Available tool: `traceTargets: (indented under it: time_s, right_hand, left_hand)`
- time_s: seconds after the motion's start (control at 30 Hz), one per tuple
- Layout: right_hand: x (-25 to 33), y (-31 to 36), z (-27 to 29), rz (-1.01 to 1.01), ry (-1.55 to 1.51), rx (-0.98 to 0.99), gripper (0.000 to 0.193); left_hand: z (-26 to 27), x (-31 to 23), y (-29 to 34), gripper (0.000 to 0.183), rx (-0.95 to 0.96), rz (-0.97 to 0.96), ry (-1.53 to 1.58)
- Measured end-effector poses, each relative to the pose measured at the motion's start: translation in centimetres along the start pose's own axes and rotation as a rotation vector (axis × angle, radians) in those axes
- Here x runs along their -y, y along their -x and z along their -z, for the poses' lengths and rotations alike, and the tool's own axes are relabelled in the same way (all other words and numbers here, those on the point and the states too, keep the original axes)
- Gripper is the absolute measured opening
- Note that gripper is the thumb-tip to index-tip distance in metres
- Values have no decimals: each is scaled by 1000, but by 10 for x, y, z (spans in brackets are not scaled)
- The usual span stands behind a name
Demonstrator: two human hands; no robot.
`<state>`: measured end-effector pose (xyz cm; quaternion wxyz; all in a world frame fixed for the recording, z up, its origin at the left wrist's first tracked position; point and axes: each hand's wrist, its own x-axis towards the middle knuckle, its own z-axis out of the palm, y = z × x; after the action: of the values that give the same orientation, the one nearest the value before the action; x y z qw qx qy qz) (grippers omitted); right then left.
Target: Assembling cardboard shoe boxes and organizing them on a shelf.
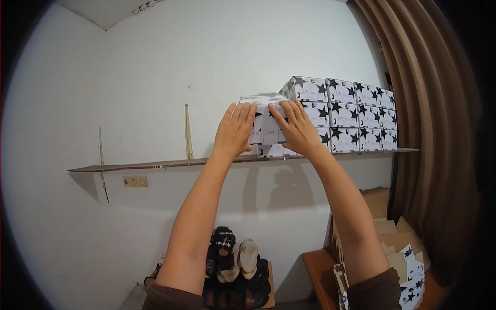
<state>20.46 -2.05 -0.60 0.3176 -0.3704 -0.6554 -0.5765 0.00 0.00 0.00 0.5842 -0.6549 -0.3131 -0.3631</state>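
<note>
Both my arms reach up and forward to a white shoe box with black stars (266, 126). My left hand (235, 129) grips its left side, fingers along the upper front edge and thumb low. My right hand (299, 126) holds the right side, its fingers spread over the upper corner. The box is at the left end of a stack of matching star-print boxes (342, 114) on a wall shelf (181, 163). Beneath the held box, part of another such box (271, 151) shows on the shelf. My hands hide the held box's sides.
Several shoes and sandals (227, 258) are piled below the shelf. Flattened star-print cardboard (412, 274) and brown cartons (400, 232) lie at the lower right, beside a wooden table (318, 263). A brown curtain (431, 144) hangs at the right. Wall sockets (135, 181) sit under the shelf.
</note>
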Motion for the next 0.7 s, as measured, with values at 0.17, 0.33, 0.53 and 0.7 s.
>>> traceTargets:
  time_s: [0.17,0.33,0.53,0.7]
  right_hand:
    - [-23,-22,-35,50,-19,18,111]
    - [-37,-27,-69,41,-75,-54,103]
    - [-57,-46,-85,16,-156,83,109]
    - [-59,-37,-108,-10,-98,7,103]
  left_hand:
    - [-44,8,-18,110,10,41,109]
    - [-70,11,-30,104,16,43,202]
    - [-112,-6,-14,79,44,103,318]
    - [-136,-18,-11,71,-19,93,280]
